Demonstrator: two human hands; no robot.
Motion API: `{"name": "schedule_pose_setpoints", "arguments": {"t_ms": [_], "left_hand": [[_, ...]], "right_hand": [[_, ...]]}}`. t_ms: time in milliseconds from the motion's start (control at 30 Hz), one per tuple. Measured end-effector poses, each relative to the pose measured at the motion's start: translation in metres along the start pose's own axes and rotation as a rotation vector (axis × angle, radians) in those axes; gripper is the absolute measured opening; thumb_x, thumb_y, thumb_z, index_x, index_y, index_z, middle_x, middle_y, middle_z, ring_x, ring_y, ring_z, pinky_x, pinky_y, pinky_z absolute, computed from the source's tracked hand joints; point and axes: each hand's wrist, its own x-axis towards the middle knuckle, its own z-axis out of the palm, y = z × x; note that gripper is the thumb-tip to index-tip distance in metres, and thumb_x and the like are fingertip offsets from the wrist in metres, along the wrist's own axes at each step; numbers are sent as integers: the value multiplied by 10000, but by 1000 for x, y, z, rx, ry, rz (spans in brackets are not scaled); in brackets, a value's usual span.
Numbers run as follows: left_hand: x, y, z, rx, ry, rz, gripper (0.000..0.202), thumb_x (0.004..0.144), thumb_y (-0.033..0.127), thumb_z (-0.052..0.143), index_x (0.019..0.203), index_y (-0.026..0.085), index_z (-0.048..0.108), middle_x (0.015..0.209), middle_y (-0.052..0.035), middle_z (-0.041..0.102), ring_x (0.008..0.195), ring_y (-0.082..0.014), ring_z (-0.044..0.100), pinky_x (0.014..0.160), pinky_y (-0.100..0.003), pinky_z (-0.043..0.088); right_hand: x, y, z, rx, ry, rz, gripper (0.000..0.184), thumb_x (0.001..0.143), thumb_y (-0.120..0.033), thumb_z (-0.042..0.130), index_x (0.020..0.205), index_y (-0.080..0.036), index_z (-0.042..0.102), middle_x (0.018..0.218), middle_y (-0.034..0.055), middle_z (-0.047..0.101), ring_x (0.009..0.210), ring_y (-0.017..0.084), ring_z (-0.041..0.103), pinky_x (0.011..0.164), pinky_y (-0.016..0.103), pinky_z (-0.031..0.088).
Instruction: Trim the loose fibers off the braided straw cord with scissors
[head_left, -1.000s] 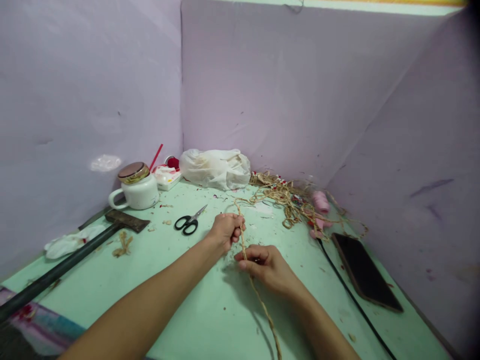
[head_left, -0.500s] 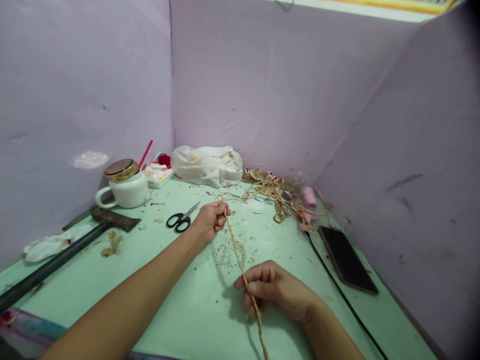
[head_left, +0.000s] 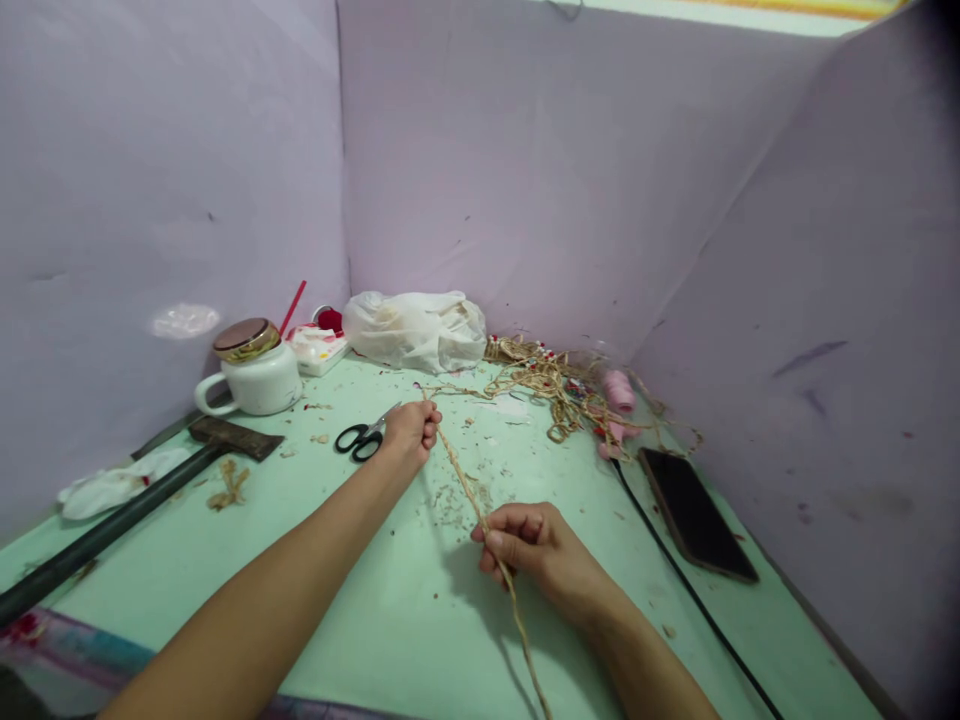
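Note:
A tan, twisted length of jute twine (head_left: 459,468) runs taut between my two hands above the green tabletop. My left hand (head_left: 415,428), farther off and beside the scissors, is closed in a fist around it. Nearer to me, my right hand (head_left: 525,550) pinches the same twine between thumb and fingers. From there its lower end trails down past the bottom edge of the view. Beyond my left fist the twine continues toward a loose tangle of twine (head_left: 551,385) at the back. Black-handled scissors (head_left: 363,440) lie partly behind my left hand.
At left are a white lidded mug (head_left: 262,382), a hammer (head_left: 232,437) and crumpled white cloth (head_left: 116,485). A white plastic bag (head_left: 416,330) sits by the back wall. Pink thread spool (head_left: 619,391), black cable (head_left: 675,575) and phone (head_left: 697,515) lie at right. Fibre scraps litter the table (head_left: 375,620).
My left hand has shifted slightly left with the twine. My right hand has moved a little up and away from me, still pinching it.

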Motion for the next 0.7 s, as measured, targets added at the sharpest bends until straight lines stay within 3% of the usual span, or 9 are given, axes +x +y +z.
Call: {"name": "schedule_pose_setpoints", "arguments": {"t_ms": [67, 133, 200, 267, 433, 567, 700], "left_hand": [[3, 5, -4, -20, -22, 15, 292, 829, 307, 473, 1064, 135, 500, 1018, -67, 544, 839, -156, 553, 702, -342, 483], [5, 8, -8, -36, -60, 22, 202, 840, 267, 456, 959, 118, 523, 838, -27, 562, 640, -92, 539, 547, -239, 470], [4, 10, -8, -48, -101, 29, 112, 840, 176, 420, 807, 114, 507, 635, 26, 504, 422, -31, 416, 371, -145, 346], [2, 10, -8, -52, -136, 41, 123, 806, 102, 390, 705, 130, 456, 531, 53, 435, 322, -9, 292, 290, -122, 216], [-2, 11, -6, 20, -166, 73, 82, 748, 102, 399, 683, 142, 427, 518, 48, 429, 297, -8, 269, 268, -123, 184], [2, 8, -6, 188, -103, 112, 91, 750, 113, 374, 677, 147, 414, 520, 46, 422, 303, -10, 277, 286, -125, 204], [5, 6, -6, 486, -13, 159, 98, 754, 137, 371, 717, 133, 462, 543, 1, 492, 381, -46, 424, 381, -150, 341]], "right_hand": [[-1, 1, -2, 63, 3, 30, 293, 620, -363, 683, 803, -135, 660, 606, 29, 636, 483, 96, 528, 511, 238, 408], [-4, 1, -3, 125, -29, 52, 304, 591, -305, 714, 844, -146, 658, 660, 42, 654, 545, 110, 558, 557, 251, 425], [-6, 0, -5, 154, -47, 61, 299, 563, -259, 732, 831, -150, 658, 655, 39, 657, 551, 111, 563, 568, 256, 429], [-8, 0, -5, 145, -51, 75, 285, 554, -252, 733, 807, -143, 657, 625, 32, 651, 519, 104, 552, 558, 256, 427], [-6, 0, 0, 80, 32, 87, 220, 469, -218, 753, 619, -133, 616, 507, -2, 607, 472, 98, 523, 466, 216, 383], [-5, 1, 2, 64, 105, 107, 183, 458, -192, 736, 563, -134, 598, 488, 1, 613, 434, 87, 503, 453, 215, 382], [-4, 1, -1, 169, 152, 86, 175, 472, -171, 729, 592, -127, 609, 509, 16, 633, 422, 88, 511, 458, 218, 400]]}}
